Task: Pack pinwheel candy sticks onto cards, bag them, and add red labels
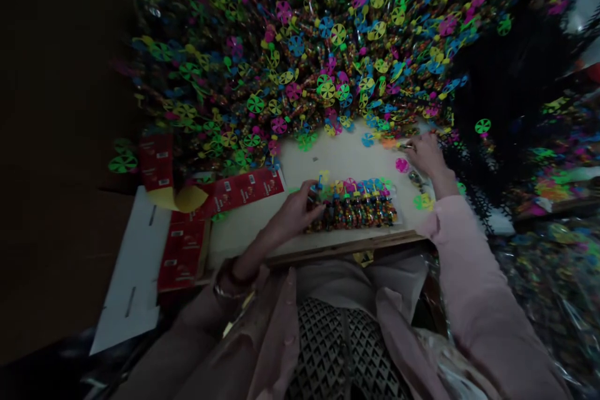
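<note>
A row of clear tubes filled with multicoloured beads or candies (360, 209), topped with small plastic pinwheels, lies side by side near the table's front edge. At its left end my left hand (297, 205) is closed, thumb and fingers around a tube with a blue top (320, 182). Farther right, by the edge of the big pile, my right hand (427, 153) pinches what looks like another tube; an orange pinwheel (389, 144) shows at its fingertips, partly blurred. Below that hand lie a loose tube (415, 179) and a pink pinwheel (402, 165).
A large heap of pinwheel-topped tubes (300, 69) covers the back of the table (300, 165). Red printed card strips (244, 190) lie at left, beside a white slotted board (131, 281). A dark spiky bundle (506, 94) and bagged tubes (557, 281) are at right.
</note>
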`<control>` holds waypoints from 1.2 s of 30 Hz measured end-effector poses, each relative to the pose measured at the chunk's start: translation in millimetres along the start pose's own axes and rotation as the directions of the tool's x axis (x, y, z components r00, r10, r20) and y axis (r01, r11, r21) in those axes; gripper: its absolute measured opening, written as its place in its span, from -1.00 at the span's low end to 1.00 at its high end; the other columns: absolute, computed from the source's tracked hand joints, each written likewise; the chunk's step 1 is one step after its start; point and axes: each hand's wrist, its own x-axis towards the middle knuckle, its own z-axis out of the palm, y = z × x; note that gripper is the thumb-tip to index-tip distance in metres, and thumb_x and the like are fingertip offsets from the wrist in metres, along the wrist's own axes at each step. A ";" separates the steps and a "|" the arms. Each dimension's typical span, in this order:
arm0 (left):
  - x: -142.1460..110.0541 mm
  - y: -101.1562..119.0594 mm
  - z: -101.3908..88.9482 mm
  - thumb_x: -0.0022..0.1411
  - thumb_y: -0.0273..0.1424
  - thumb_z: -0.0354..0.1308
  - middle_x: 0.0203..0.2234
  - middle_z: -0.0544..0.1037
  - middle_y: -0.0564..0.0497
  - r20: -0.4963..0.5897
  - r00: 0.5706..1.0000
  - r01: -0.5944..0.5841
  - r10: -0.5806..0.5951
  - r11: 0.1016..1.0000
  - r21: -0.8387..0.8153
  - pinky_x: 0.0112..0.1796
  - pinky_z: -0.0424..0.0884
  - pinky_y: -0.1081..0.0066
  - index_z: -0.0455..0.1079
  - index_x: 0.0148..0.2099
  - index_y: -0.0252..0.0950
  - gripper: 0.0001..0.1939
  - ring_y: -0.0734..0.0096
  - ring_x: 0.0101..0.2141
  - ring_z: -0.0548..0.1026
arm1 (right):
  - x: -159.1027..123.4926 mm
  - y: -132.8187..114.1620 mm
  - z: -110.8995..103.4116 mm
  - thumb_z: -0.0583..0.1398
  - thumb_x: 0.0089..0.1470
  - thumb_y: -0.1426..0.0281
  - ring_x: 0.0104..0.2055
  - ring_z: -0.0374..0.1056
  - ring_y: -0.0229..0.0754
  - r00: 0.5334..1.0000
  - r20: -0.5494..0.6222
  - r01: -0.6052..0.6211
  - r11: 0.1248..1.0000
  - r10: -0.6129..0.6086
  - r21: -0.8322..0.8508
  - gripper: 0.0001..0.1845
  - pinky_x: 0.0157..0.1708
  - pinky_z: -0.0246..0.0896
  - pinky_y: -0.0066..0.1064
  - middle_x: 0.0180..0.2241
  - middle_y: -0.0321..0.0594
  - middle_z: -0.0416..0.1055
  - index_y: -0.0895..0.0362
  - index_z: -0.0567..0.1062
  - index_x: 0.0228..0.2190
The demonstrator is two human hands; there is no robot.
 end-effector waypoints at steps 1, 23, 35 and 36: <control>-12.8 -2.6 8.4 0.24 -0.25 0.09 -0.21 0.52 -0.11 -0.036 0.999 0.038 -0.037 0.999 0.016 -0.27 0.43 0.36 0.09 0.24 -0.31 -0.42 0.36 -0.33 0.51 | -6.3 -6.7 -5.7 0.15 0.15 0.31 0.00 0.21 -0.04 0.999 -0.026 0.032 0.999 -0.032 0.011 -0.71 -0.01 0.09 -0.26 -0.12 0.08 0.37 0.27 0.50 -0.21; -33.9 -20.3 45.4 0.29 -0.29 0.05 -0.25 0.42 -0.08 -0.293 0.954 0.115 -0.063 0.980 0.165 -0.16 0.42 0.32 0.10 0.32 -0.23 -0.43 0.29 -0.23 0.44 | -202.9 -226.5 10.6 -0.01 0.25 0.36 -0.03 0.25 -0.02 0.983 -0.174 0.133 0.871 -0.056 0.473 -0.58 -0.02 0.25 -0.11 -0.11 0.01 0.31 0.03 0.36 0.11; -26.0 -8.4 70.5 0.35 -0.34 -0.03 -0.01 0.44 -0.24 -0.226 0.952 0.285 -0.204 0.860 0.422 -0.14 0.43 0.31 0.03 0.35 -0.27 -0.44 0.18 -0.07 0.47 | -210.2 -221.2 25.0 0.08 0.22 0.44 -0.09 0.26 -0.09 0.921 -0.342 0.295 0.905 -0.185 0.307 -0.60 -0.10 0.29 -0.21 -0.19 -0.01 0.33 0.15 0.35 0.10; -25.2 -6.4 70.0 0.36 -0.33 -0.05 -0.03 0.46 -0.23 -0.210 0.950 0.304 -0.232 0.842 0.446 -0.18 0.43 0.34 0.01 0.36 -0.27 -0.44 0.19 -0.10 0.49 | -209.1 -221.8 25.0 0.08 0.22 0.44 -0.10 0.26 -0.10 0.923 -0.338 0.292 0.909 -0.186 0.297 -0.61 -0.10 0.28 -0.22 -0.20 -0.01 0.33 0.17 0.36 0.08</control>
